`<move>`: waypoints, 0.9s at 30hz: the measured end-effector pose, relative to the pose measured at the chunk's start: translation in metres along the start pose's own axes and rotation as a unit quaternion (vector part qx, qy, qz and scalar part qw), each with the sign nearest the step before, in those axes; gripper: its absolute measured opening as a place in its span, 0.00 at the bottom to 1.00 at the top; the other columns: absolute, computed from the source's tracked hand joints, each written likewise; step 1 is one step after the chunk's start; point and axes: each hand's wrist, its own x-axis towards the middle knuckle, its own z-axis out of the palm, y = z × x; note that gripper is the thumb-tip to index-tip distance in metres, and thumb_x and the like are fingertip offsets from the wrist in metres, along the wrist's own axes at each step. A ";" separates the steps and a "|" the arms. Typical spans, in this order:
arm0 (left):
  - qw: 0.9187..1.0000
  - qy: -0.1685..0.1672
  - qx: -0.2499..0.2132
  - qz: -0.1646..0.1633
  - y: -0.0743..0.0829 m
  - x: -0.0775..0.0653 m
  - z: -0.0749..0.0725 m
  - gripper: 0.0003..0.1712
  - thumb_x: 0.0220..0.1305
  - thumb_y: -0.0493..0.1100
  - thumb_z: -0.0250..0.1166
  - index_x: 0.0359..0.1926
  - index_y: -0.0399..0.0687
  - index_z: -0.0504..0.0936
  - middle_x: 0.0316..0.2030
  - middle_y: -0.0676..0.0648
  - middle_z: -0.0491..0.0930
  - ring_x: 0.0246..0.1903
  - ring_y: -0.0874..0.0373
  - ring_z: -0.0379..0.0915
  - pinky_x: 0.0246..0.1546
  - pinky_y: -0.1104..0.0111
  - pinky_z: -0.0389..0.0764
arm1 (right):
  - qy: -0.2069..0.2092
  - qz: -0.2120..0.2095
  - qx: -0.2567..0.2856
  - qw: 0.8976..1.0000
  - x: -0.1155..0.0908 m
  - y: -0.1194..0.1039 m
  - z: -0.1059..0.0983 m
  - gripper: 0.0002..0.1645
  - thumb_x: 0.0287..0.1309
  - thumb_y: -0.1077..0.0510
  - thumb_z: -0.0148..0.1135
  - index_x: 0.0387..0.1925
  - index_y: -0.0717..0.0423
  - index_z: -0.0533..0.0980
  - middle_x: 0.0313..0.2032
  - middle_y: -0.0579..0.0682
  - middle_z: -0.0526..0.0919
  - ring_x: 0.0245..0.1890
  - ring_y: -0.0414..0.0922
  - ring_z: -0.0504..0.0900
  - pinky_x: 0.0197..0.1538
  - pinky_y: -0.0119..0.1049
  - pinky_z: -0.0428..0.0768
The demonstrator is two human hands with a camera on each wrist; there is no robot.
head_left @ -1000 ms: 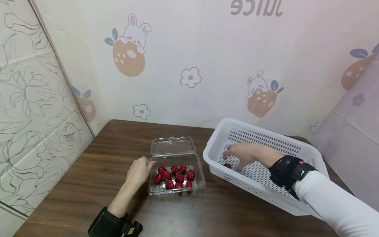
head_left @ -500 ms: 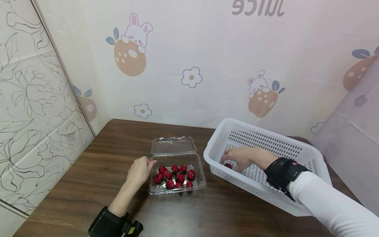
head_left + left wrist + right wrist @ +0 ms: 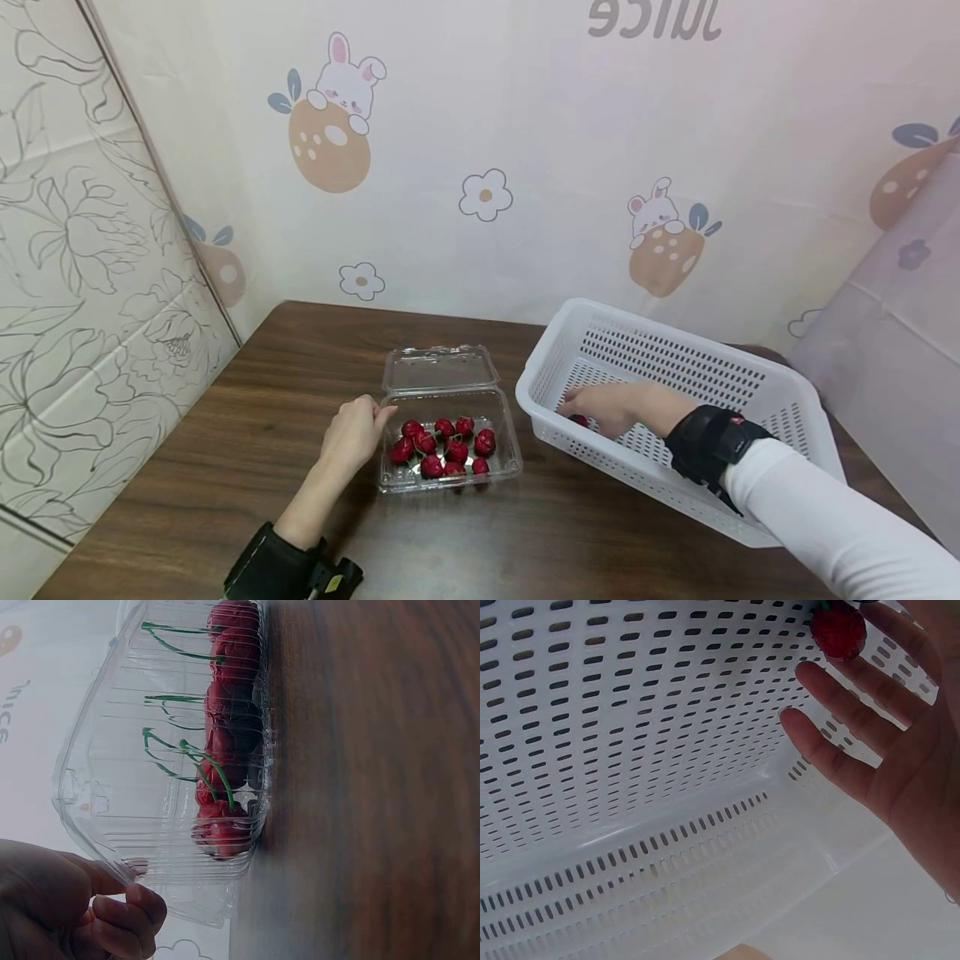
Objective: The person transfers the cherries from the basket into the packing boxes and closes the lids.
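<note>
My left hand (image 3: 352, 429) pinches the left rim of a clear plastic clamshell box (image 3: 512, 454) between thumb and curled fingers. Its lid is folded back. Several dark red cherries (image 3: 424, 442) lie in the box; green stems (image 3: 176, 698) show in the left wrist view. Down inside a white perforated basket (image 3: 780, 392), my right hand (image 3: 611, 407) is at a single cherry (image 3: 838, 631). In the right wrist view, the fingers (image 3: 847, 709) are fairly straight, with the cherry at the fingertips; the thumb is largely out of that view.
The box and basket stand on a dark brown wooden table (image 3: 225, 467), the basket to the right of the box. A patterned wall covering (image 3: 420, 125) rises right behind the table's back edge, with another panel (image 3: 90, 250) on the left.
My right hand has lowered in the basket and come closer around the cherry there. My left hand and the box stay in place.
</note>
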 end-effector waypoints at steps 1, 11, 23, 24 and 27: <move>1.000 0.001 0.000 0.001 0.000 0.000 0.000 0.16 0.60 0.45 0.58 0.20 0.38 0.71 0.15 0.49 0.66 0.15 0.57 0.62 0.14 0.67 0.63 | -0.001 -0.002 0.002 1.000 0.000 0.000 0.001 0.34 0.41 0.68 0.63 0.55 0.53 0.69 0.51 0.51 0.71 0.49 0.47 0.71 0.53 0.44 0.66; 1.000 0.003 0.000 0.001 -0.001 0.000 0.001 0.17 0.60 0.45 0.58 0.20 0.38 0.71 0.15 0.49 0.66 0.14 0.57 0.62 0.14 0.66 0.63 | -0.004 -0.011 0.021 1.000 0.001 0.001 0.002 0.32 0.42 0.68 0.63 0.54 0.52 0.70 0.35 0.38 0.71 0.36 0.38 0.72 0.44 0.35 0.71; 1.000 -0.001 0.000 -0.002 -0.001 0.001 0.001 0.16 0.60 0.45 0.58 0.21 0.38 0.72 0.15 0.49 0.66 0.15 0.57 0.62 0.14 0.66 0.63 | -0.005 -0.013 0.031 0.999 0.002 0.002 0.004 0.25 0.41 0.69 0.63 0.46 0.50 0.75 0.32 0.36 0.70 0.34 0.33 0.71 0.42 0.31 0.71; 1.000 -0.002 -0.001 -0.002 -0.001 0.001 0.001 0.16 0.60 0.45 0.58 0.21 0.38 0.72 0.15 0.49 0.66 0.15 0.57 0.62 0.14 0.67 0.63 | -0.005 -0.013 0.031 0.999 0.002 0.001 0.004 0.25 0.41 0.69 0.63 0.45 0.49 0.75 0.32 0.36 0.70 0.33 0.33 0.71 0.42 0.31 0.71; 1.000 -0.003 -0.001 -0.003 -0.001 0.001 0.001 0.16 0.60 0.45 0.58 0.21 0.38 0.72 0.15 0.49 0.66 0.14 0.57 0.62 0.14 0.67 0.63 | -0.005 -0.012 0.034 0.999 0.002 0.001 0.003 0.25 0.40 0.69 0.64 0.44 0.49 0.76 0.31 0.36 0.70 0.33 0.34 0.71 0.41 0.31 0.71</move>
